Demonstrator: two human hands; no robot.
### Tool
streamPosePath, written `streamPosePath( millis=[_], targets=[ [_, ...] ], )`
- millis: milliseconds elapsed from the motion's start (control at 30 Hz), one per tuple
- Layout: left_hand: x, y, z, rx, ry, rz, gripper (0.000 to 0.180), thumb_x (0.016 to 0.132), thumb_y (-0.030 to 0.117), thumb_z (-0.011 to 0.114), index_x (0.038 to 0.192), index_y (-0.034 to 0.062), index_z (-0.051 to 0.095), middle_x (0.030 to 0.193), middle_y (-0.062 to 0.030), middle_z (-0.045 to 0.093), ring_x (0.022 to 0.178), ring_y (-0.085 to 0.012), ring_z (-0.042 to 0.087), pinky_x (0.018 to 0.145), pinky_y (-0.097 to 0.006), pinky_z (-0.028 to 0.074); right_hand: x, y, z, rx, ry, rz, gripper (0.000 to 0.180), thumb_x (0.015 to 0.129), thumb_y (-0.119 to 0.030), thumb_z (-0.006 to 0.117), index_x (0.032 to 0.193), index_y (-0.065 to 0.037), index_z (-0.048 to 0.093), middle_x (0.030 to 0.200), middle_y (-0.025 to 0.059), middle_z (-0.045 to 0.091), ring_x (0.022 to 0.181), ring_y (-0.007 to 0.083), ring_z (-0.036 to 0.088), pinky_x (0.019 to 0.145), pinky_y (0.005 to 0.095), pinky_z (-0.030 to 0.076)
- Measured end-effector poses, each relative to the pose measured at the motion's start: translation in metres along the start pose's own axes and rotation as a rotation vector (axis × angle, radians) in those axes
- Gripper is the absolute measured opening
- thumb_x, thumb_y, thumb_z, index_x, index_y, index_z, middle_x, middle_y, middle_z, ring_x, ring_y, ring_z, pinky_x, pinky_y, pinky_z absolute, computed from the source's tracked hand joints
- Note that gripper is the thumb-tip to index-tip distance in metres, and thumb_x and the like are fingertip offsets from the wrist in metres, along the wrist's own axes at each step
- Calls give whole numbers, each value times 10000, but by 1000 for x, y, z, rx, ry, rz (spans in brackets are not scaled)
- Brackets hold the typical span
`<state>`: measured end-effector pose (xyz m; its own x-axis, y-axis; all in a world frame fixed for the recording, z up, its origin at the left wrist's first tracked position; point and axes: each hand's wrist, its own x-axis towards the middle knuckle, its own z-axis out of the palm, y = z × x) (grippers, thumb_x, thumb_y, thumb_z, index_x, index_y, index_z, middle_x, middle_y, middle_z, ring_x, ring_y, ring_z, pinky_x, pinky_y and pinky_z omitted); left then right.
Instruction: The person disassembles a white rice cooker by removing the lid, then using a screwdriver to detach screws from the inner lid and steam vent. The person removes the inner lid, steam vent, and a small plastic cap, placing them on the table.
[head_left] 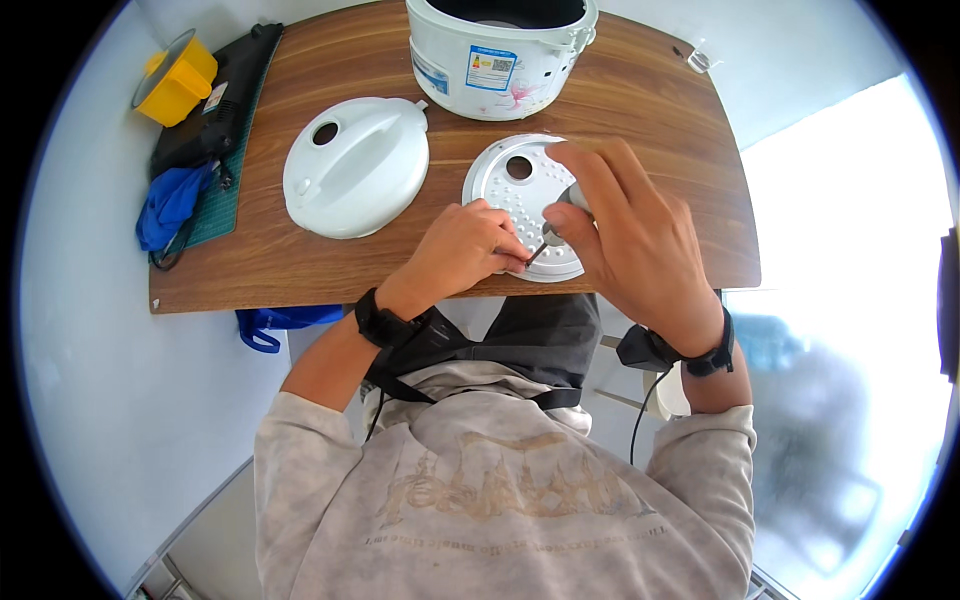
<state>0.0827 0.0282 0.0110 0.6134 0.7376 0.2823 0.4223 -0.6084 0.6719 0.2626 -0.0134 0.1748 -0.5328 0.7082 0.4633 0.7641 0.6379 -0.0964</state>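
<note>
The wood-grain tabletop (330,60) carries a white cooker body (455,65) at the far edge. Nearer lie a white oval lid (356,168) and a dimpled metal disc (520,200); a green mat (225,190) lies left.

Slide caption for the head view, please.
Right hand holds a screwdriver, left hand at its tip, over a dimpled silver disc; white lid alongside.

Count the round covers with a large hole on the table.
2: the white lid and, to its right, the silver disc, partly covered by the left hand and right hand.
</note>
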Motion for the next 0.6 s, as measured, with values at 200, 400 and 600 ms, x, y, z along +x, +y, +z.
streamPosePath(
  millis=[200, 400, 600],
  targets=[
    [-1, -2, 2, -33, 6, -10, 152, 781, 323, 808, 913, 249, 828, 907, 52, 699, 987, -213, 624, 816, -392, 481, -1, 2, -13, 392, -71, 39, 327, 905, -120, 693, 1221, -64, 625, 1046, 115, 634, 790, 329, 643, 655, 392, 546],
    [-1, -2, 3, -44, -3, -19, 161, 793, 344, 801, 925, 256, 829, 906, 52, 695, 989, -213, 622, 826, -393, 478, -5, 2, -22, 301, -91, 33, 327, 871, -60, 720, 1189, -88, 652, 1078, 86, 682, 855, 294, 682, 695, 366, 570],
    [-1, 4, 1, -15, 34, -7, 138, 768, 276, 826, 884, 202, 822, 884, 38, 699, 915, -205, 626, 806, -373, 502, -6, 5, -25, 224, -90, -54, 322, 840, -66, 752, 1141, -55, 640, 1025, 88, 693, 839, 291, 686, 662, 355, 565]
  ],
)
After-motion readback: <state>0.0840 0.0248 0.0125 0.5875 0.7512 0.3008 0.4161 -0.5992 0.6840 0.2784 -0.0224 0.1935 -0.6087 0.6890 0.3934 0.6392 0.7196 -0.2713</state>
